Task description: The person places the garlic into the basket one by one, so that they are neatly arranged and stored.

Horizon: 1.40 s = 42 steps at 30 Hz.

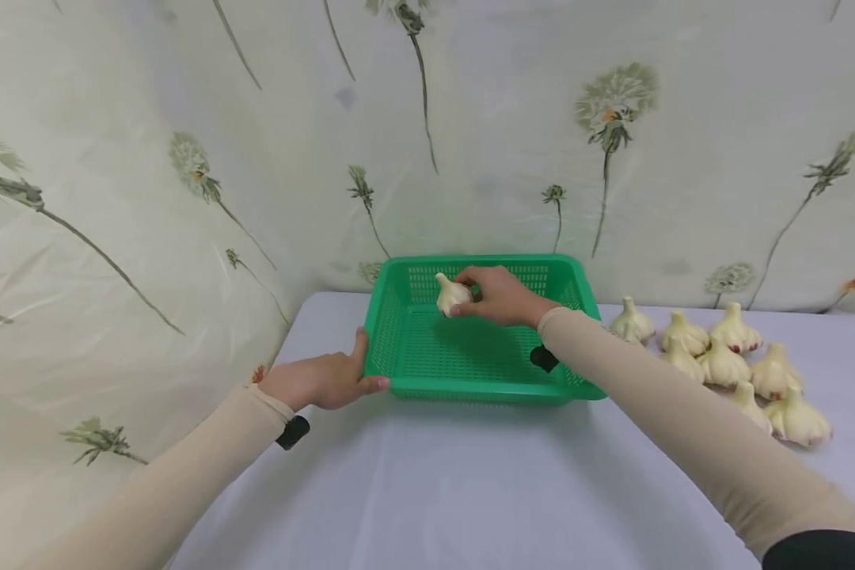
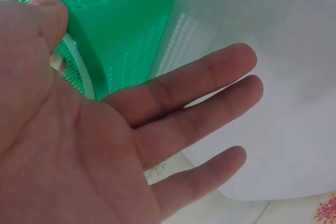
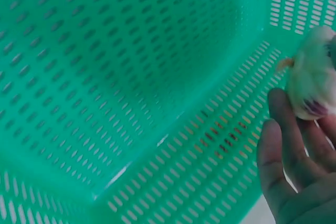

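A: What is the right hand (image 1: 502, 298) doing?

B: It pinches one garlic bulb (image 1: 452, 297) between thumb and fingers, so that grip is narrow, closed to the width of the bulb.

A: And where exactly is the bulb?

B: Over the inside of the green basket (image 1: 470, 388), in its left half and toward the back wall. In the head view its stem points up and a little to the left. The right wrist view catches it only at the edge, partly cut off, above the slotted floor.

A: What about the left hand (image 1: 330, 380)?

B: That grip is wide. It rests against the basket's left side, touching near the front corner. The left wrist view shows the palm, with three fingers straight and slightly spread beside the basket's outer wall.

A: Anything else on the counter (image 1: 427, 491)?

B: More pale garlic bulbs (image 1: 723, 366) lie grouped to the right of the basket. I count eight, some partly behind the right sleeve (image 1: 648, 388), so there may be others hidden.

A: And behind it all?

B: A pale backdrop (image 1: 484, 119) printed with dandelions on long, thin stems.
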Each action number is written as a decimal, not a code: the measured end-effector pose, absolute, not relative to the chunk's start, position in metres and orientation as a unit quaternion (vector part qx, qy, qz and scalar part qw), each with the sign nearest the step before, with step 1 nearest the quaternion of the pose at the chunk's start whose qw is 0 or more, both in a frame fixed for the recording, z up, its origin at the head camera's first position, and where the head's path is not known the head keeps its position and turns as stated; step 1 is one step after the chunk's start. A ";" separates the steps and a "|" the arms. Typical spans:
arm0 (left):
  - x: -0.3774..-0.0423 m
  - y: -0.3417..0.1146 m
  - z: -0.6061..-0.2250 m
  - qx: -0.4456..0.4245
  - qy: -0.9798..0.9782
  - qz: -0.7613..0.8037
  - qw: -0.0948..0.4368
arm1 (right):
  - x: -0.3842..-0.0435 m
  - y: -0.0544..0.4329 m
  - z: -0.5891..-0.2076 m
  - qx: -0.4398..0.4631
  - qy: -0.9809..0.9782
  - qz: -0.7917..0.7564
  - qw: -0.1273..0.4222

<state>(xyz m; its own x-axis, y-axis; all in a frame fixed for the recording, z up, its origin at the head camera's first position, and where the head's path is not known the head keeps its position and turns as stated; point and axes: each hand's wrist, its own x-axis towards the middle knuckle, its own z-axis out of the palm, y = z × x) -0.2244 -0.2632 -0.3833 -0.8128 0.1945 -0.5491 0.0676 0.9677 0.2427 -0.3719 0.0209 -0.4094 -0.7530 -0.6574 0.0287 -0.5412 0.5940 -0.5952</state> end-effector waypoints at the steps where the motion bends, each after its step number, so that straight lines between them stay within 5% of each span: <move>1: -0.225 -0.263 -0.383 0.070 0.946 0.106 0.298 | -0.373 0.017 -0.412 -0.341 0.887 -0.294 0.099; 20: -0.222 -0.258 -0.383 0.056 0.940 0.109 0.319 | -0.377 -0.023 -0.457 -0.345 0.897 -0.247 0.123; 42: -0.225 -0.258 -0.377 -0.002 0.944 0.100 0.314 | -0.397 -0.031 -0.467 -0.341 0.896 -0.244 0.148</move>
<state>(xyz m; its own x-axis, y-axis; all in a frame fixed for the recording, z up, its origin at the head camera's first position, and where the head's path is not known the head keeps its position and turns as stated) -0.2246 -0.2575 -0.3766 -0.8026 0.0598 -0.5936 -0.0655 0.9801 0.1873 -0.3967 -0.0306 -0.4666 -0.7236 -0.6831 -0.0984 -0.5390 0.6485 -0.5375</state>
